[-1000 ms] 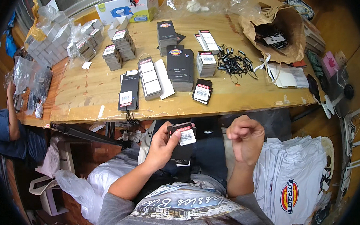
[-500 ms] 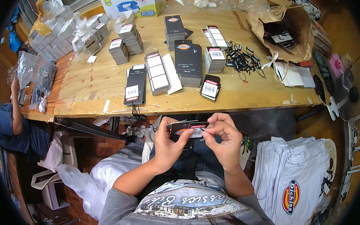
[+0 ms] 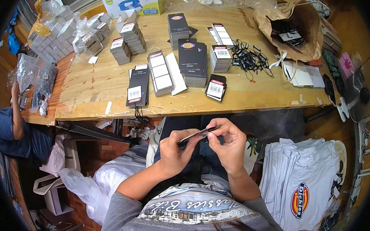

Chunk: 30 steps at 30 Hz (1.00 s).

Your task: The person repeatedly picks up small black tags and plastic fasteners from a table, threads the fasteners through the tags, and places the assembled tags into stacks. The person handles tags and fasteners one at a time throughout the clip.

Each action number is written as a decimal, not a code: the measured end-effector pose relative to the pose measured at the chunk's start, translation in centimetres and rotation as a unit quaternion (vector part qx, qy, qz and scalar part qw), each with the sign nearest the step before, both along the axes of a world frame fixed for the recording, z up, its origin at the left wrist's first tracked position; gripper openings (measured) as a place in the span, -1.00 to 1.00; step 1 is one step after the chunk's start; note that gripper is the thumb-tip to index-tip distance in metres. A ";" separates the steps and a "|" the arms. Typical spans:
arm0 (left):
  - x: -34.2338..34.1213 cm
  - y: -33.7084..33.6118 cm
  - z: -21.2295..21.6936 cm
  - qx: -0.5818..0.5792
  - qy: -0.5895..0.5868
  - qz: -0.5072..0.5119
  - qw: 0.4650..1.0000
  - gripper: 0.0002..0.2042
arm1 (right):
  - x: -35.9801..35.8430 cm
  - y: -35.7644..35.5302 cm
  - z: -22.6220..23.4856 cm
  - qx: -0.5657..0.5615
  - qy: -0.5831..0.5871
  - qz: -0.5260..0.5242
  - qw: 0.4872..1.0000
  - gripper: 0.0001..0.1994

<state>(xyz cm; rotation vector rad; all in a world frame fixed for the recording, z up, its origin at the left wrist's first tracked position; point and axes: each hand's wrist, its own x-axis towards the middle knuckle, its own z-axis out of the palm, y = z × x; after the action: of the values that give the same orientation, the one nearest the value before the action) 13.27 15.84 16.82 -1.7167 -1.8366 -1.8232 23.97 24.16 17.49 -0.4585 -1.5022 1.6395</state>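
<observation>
Over my lap, in front of the table edge, my left hand (image 3: 176,152) grips a small set of black hang tags (image 3: 194,135) between thumb and fingers. The tags are tilted and show nearly edge-on. My right hand (image 3: 229,144) pinches at their right end; whether a string is also between those fingertips I cannot tell. On the table ahead lie stacked black tags (image 3: 193,58), white-panelled tags (image 3: 161,73), barcode tags (image 3: 216,89) and a long black tag pile (image 3: 138,86) with strings hanging off the edge. A tangle of black tag strings (image 3: 251,59) lies to the right.
A brown paper bag (image 3: 310,46) stands at the table's right, and small boxes (image 3: 53,45) are piled far left. Folded white shirts (image 3: 282,185) are stacked at my right. A white plastic bag (image 3: 86,191) lies at my left. Another person's blue sleeve (image 3: 3,122) shows far left.
The tags in my hands have tipped from showing their printed faces to nearly edge-on. Both hands stay close together, still holding them.
</observation>
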 end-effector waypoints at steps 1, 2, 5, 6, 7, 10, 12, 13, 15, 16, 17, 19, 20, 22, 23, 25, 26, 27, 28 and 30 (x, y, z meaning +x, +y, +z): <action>0.0 0.0 0.1 -0.002 0.017 0.000 1.000 -0.72 | -0.1 0.0 0.0 -0.004 0.003 0.002 1.000 -0.86; 0.0 -0.1 0.1 -0.003 0.034 0.000 0.999 -0.71 | -0.1 0.0 0.0 -0.008 0.007 0.004 1.000 -0.86; -0.2 -0.2 0.1 -0.010 0.059 -0.013 0.998 -0.72 | -0.2 0.0 -0.5 -0.015 -0.003 0.007 1.000 -0.87; -0.3 -0.2 0.1 -0.013 0.063 -0.020 0.998 -0.72 | -0.2 0.1 -0.6 -0.016 0.001 0.008 1.000 -0.88; -0.2 -0.4 0.5 -0.055 0.025 -0.042 0.997 -0.73 | -0.2 0.1 -0.6 -0.016 0.004 0.010 1.000 -0.88; -0.2 -0.7 1.5 -0.153 -0.095 -0.105 0.978 -0.74 | 0.0 0.9 -0.6 0.022 0.000 -0.012 1.000 -0.87; -0.6 -1.0 1.2 -0.182 -0.177 -0.141 0.957 -0.73 | 0.2 1.3 -0.4 0.082 -0.011 -0.036 0.996 -0.87; -0.6 -0.9 1.4 -0.161 -0.179 -0.134 0.961 -0.71 | 0.4 1.3 -0.2 0.121 -0.019 -0.048 0.991 -0.86; -0.8 -0.7 1.3 -0.144 -0.179 -0.126 0.965 -0.72 | 0.5 0.8 0.9 0.189 -0.042 -0.077 0.978 -0.85; -0.8 -0.6 1.2 -0.136 -0.179 -0.123 0.967 -0.72 | 0.5 0.7 1.3 0.242 -0.065 -0.089 0.964 -0.85; -0.5 -0.6 1.4 -0.118 -0.199 -0.110 0.967 -0.75 | 0.4 0.5 1.4 0.252 -0.065 -0.099 0.960 -0.85; -0.2 -0.8 1.9 -0.120 -0.178 -0.095 0.972 -0.77 | 0.3 0.4 1.4 0.256 -0.063 -0.104 0.959 -0.85; -0.2 -0.8 2.1 -0.121 -0.168 -0.087 0.975 -0.78 | 0.3 0.4 1.3 0.248 -0.062 -0.098 0.962 -0.86; -0.2 -0.8 1.7 -0.107 -0.160 -0.067 0.979 -0.80 | 0.3 0.3 1.3 0.224 -0.051 -0.086 0.969 -0.86; -0.2 -0.8 1.6 -0.101 -0.156 -0.057 0.981 -0.80 | 0.3 0.3 1.3 0.208 -0.041 -0.081 0.974 -0.86; -0.3 -0.9 1.7 -0.107 -0.124 -0.040 0.986 -0.80 | 0.3 0.2 1.1 0.190 -0.031 -0.075 0.978 -0.86; -0.3 -0.9 1.7 -0.110 -0.107 -0.032 0.988 -0.80 | 0.3 0.2 1.0 0.189 -0.030 -0.074 0.979 -0.86; -0.3 -0.9 1.8 -0.106 -0.092 -0.027 0.990 -0.80 | 0.3 0.2 1.0 0.188 -0.029 -0.073 0.979 -0.86; -0.3 -0.9 1.9 -0.103 -0.077 -0.022 0.992 -0.79 | 0.4 0.1 1.0 0.185 -0.029 -0.070 0.980 -0.86; -0.3 -0.8 2.1 -0.093 -0.043 -0.018 0.995 -0.78 | 0.4 0.1 1.1 0.177 -0.028 -0.064 0.982 -0.86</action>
<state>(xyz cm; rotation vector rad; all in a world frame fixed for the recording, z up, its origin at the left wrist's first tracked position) 12.95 15.00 18.92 -1.7665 -2.0836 -1.8168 24.37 24.25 18.58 -0.3960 -1.7274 1.2353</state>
